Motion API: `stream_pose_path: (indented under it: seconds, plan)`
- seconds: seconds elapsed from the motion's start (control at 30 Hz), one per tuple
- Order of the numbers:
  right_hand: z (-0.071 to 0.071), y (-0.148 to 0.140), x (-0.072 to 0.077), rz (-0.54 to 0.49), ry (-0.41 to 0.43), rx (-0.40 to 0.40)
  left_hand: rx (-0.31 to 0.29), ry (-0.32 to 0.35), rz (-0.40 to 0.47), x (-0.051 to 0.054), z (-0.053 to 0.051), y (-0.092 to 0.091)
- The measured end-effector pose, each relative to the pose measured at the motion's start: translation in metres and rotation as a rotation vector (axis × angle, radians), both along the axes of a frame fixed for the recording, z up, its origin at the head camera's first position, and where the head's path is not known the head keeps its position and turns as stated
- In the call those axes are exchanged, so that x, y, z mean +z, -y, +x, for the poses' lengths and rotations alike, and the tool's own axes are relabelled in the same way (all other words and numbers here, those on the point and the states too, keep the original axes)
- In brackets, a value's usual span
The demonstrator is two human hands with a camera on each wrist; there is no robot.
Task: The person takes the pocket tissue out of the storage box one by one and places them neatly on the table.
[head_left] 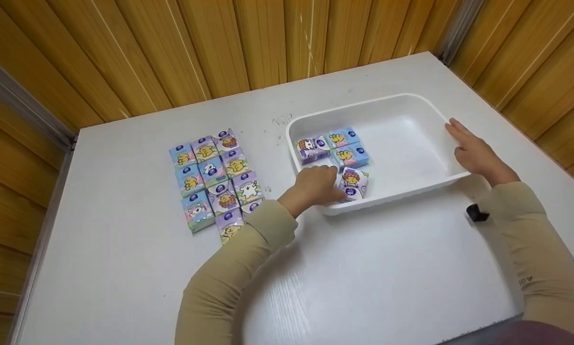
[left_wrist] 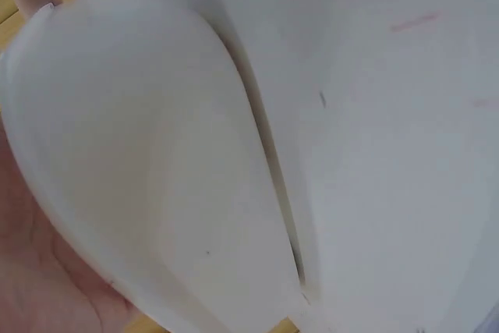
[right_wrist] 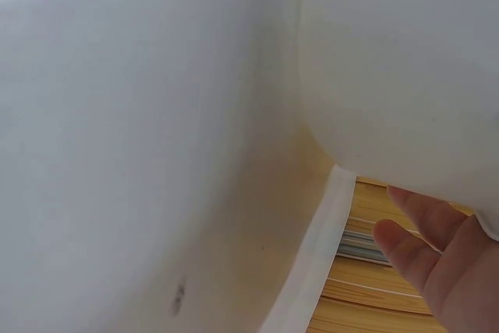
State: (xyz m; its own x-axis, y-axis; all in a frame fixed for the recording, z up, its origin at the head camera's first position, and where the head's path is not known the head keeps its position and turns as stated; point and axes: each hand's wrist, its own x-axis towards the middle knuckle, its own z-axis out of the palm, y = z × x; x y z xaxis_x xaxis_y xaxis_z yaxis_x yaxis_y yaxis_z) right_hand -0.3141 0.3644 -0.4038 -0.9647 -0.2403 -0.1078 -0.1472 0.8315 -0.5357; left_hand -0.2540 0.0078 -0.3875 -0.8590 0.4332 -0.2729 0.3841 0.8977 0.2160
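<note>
A white plastic tray point(head_left: 411, 143) stands on the table between my two hands. My left hand point(head_left: 315, 187) reaches over its near-left corner, fingers curled and thumb at the left edge of a purple-and-white tissue pack point(head_left: 353, 182); the fingertips are hidden. Farther back in the tray lie a purple tissue pack point(head_left: 313, 149) and two blue ones, the nearer a blue tissue pack point(head_left: 350, 155). Against the tray's right end, my right hand point(head_left: 478, 155) rests with fairly straight fingers. In the right wrist view, its fingers point(right_wrist: 437, 224) show beside the white tray wall point(right_wrist: 405, 76).
Left of the tray, several tissue packs point(head_left: 212, 170) with cartoon pictures lie in close rows on the white table point(head_left: 123, 268). A small black object point(head_left: 477, 212) sits by my right forearm. Wood-patterned panels point(head_left: 248, 43) stand behind and beside the table.
</note>
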Motion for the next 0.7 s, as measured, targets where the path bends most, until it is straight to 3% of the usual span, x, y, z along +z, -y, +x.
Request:
stream_pose_path:
  seconds: [0.17, 0.4, 0.7]
  plan:
    - [0.0, 0.0, 0.0, 0.0, -0.002, -0.002, 0.01, 0.033, -0.027, -0.004, 0.0, -0.012]
    - [0.001, 0.0, 0.001, 0.0, 0.015, 0.002, 0.026, 0.012, -0.062, -0.014, -0.003, -0.021]
    - [-0.001, 0.0, 0.0, 0.006, 0.011, -0.002, 0.07, -0.001, -0.039, -0.02, -0.006, -0.027]
